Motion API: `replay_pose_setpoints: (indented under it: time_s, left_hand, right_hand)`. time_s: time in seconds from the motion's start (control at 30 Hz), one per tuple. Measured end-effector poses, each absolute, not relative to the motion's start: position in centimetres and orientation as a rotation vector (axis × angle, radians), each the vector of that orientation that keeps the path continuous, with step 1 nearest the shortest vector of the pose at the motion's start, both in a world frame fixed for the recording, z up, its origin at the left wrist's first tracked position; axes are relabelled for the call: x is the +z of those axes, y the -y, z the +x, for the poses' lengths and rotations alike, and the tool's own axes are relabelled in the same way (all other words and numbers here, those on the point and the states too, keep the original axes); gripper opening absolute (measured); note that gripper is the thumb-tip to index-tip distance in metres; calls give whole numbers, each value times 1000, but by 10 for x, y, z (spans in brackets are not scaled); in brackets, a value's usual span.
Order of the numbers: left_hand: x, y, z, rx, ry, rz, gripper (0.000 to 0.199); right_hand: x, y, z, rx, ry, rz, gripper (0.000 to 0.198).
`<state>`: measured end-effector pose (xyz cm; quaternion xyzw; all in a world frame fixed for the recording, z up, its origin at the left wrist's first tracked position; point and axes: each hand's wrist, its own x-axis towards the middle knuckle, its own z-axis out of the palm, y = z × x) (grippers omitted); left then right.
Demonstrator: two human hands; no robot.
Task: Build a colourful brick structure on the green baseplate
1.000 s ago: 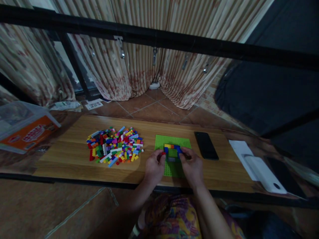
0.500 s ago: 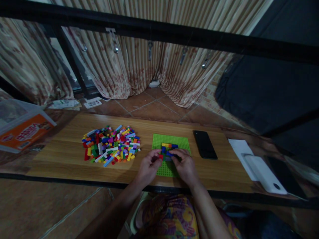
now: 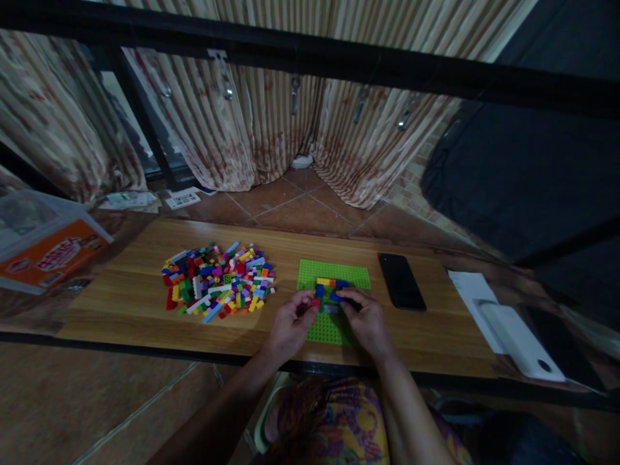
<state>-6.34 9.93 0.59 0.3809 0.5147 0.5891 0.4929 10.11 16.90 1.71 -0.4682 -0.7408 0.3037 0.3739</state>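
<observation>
A light green baseplate (image 3: 334,267) lies on the table with a small outline of bricks on it. A row of yellow, orange and blue bricks (image 3: 332,283) forms the far side, and a grey brick (image 3: 331,309) sits on the near side. My left hand (image 3: 290,324) is closed at the plate's left, a red brick (image 3: 316,303) pinched between thumb and finger. On the other side, my right hand (image 3: 369,324) is closed over the plate with its fingertips on a blue brick (image 3: 335,296). Those fingertips partly cover the brick.
Left of the plate spreads a pile of mixed toy bricks (image 3: 220,284). A black phone (image 3: 401,281) lies to the right on the wooden table (image 3: 281,248). Farther right are a white device (image 3: 520,342) and paper. A clear plastic box (image 3: 53,252) with an orange label stands at far left.
My right hand has shifted slightly to the right, and more of the grey brick shows between the hands. The left hand keeps the red brick. The whole view has moved a little.
</observation>
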Motion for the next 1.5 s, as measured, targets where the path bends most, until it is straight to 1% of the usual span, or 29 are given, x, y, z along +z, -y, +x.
replay_pose_setpoints:
  time_s: [0.53,0.83,0.97,1.13,1.27,1.37,1.5]
  left_hand:
    - [4,-98,-65,1407,-1282,974,31]
    - [8,-97,-67,1388,-1352,1050,29]
    - [26,-106,-67,1255,-1489,1344,28]
    - [51,-135,-61,824,-1608,1857,30]
    - [56,-155,-57,596,-1667,1950,22]
    - [59,-162,-55,540,-1662,1936,13]
    - [60,-165,-53,541,-1626,1937,12]
  right_hand:
    - [18,-169,104,850,1882,-1221,23]
    - [14,-172,102,1035,1567,-1208,24]
    - [15,-176,104,1042,1225,-1254,24]
    - [17,-180,110,1106,914,-1267,32]
    - [17,-179,111,1126,897,-1269,34]
    - [16,-179,109,1123,959,-1260,33]
    - [16,-181,107,1115,998,-1287,33]
